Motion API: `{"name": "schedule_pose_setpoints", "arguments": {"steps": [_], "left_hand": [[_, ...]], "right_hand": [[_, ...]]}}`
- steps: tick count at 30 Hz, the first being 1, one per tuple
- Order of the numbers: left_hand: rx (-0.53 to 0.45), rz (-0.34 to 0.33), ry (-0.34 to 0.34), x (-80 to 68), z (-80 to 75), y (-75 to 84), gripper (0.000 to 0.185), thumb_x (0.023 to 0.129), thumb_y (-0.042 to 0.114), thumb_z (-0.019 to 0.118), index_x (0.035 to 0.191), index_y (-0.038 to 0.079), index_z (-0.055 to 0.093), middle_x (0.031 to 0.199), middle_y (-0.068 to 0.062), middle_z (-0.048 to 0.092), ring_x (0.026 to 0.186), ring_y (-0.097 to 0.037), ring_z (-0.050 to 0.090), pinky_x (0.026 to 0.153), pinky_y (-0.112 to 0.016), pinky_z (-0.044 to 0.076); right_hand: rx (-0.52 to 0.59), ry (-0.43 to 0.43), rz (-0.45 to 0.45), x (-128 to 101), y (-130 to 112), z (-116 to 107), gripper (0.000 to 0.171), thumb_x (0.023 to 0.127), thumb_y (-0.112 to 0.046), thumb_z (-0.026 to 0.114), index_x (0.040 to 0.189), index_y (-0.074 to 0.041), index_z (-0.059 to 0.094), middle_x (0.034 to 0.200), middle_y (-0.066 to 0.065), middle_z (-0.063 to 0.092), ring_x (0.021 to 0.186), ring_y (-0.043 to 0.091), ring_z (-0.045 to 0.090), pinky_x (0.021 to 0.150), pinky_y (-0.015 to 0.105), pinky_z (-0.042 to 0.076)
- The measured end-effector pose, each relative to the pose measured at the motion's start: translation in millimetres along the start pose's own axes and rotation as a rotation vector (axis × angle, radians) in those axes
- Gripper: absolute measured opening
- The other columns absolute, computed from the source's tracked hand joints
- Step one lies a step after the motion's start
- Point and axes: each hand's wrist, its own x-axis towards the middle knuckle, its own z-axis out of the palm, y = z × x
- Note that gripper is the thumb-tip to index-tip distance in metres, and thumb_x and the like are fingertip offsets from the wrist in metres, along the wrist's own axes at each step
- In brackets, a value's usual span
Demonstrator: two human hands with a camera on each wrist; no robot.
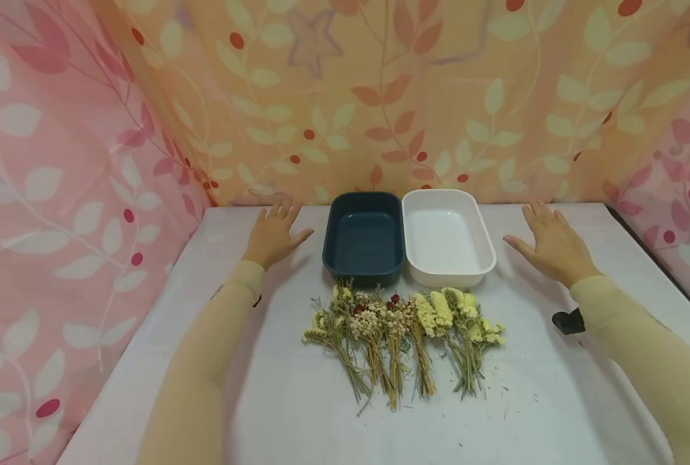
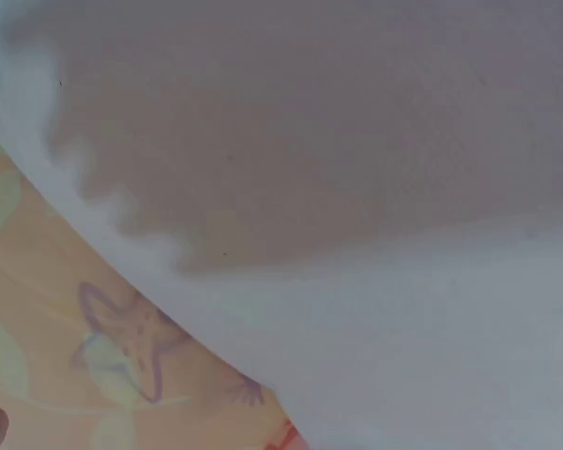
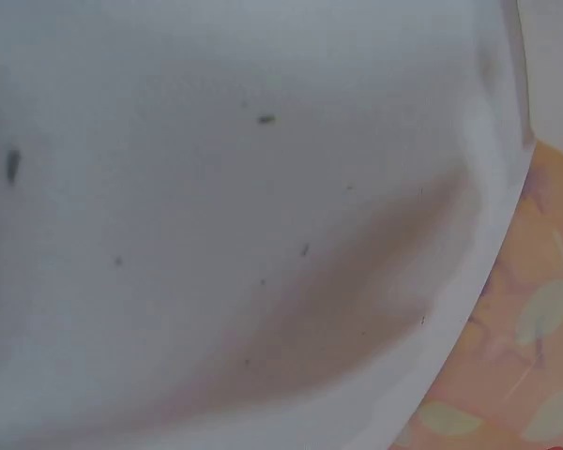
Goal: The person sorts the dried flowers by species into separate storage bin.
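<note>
White-covered counter (image 1: 263, 400): your workspace, with pale specks of plant debris scattered near the front.
Left hand (image 1: 273, 234): your grip lies flat on the counter, fingers straight and spread, holding nothing, just left of the dark tray.
Dark blue rectangular plastic tray (image 1: 364, 236): nothing in it; it touches the white tray along one long side.
Row of dried flower bunches, cream, yellow and reddish on straw-coloured stems (image 1: 403, 336): all lie side by side on the counter just in front of the two trays, heads toward them.
White rectangular plastic tray (image 1: 447, 236): also holds nothing.
Right hand (image 1: 552, 247): your grip is flat and open too, resting on the counter right of the white tray, gripping nothing.
Progress: judging by both trays and the untouched row, no bunch has been moved; all the handling is left.
Hard to make out: both wrist views give only blurred counter cloth and patterned curtain; a small black object (image 1: 567, 321) by your right sleeve is partly hidden.
</note>
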Motion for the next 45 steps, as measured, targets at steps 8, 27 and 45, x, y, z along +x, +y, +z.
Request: {"name": "schedule_pose_setpoints", "arguments": {"steps": [8,27,45], "left_hand": [[-0.012,0.008,-0.01,-6.5,0.0,8.6,0.081,0.099,0.063,0.043,0.161,0.019,0.017,0.169,-0.009,0.011,0.155,-0.034,0.012,0.125,-0.061,0.017],[-0.162,0.054,0.005,-19.1,-4.3,19.5,0.082,0.098,0.057,0.054,0.16,0.015,0.021,0.167,-0.015,0.016,0.153,-0.038,0.018,0.125,-0.055,0.024],[-0.39,-0.015,-0.094,-28.7,-3.7,37.4,0.085,0.095,0.064,0.053,0.161,0.021,0.021,0.168,-0.006,0.014,0.155,-0.03,0.018,0.122,-0.057,0.029]], "right_hand": [[0.039,-0.04,0.001,-11.1,-12.4,-0.5,0.087,0.099,-0.051,0.054,0.153,0.01,0.023,0.162,0.03,0.016,0.151,0.044,0.015,0.128,0.055,0.007],[0.097,-0.001,-0.055,-34.1,-40.0,-6.9,0.083,0.097,-0.044,0.061,0.153,0.007,0.029,0.162,0.028,0.019,0.151,0.044,0.018,0.129,0.05,0.01],[0.187,0.068,-0.085,-59.5,-64.8,-5.9,0.085,0.094,-0.039,0.069,0.157,-0.001,0.026,0.161,0.025,0.027,0.147,0.045,0.028,0.12,0.063,0.025]]}}
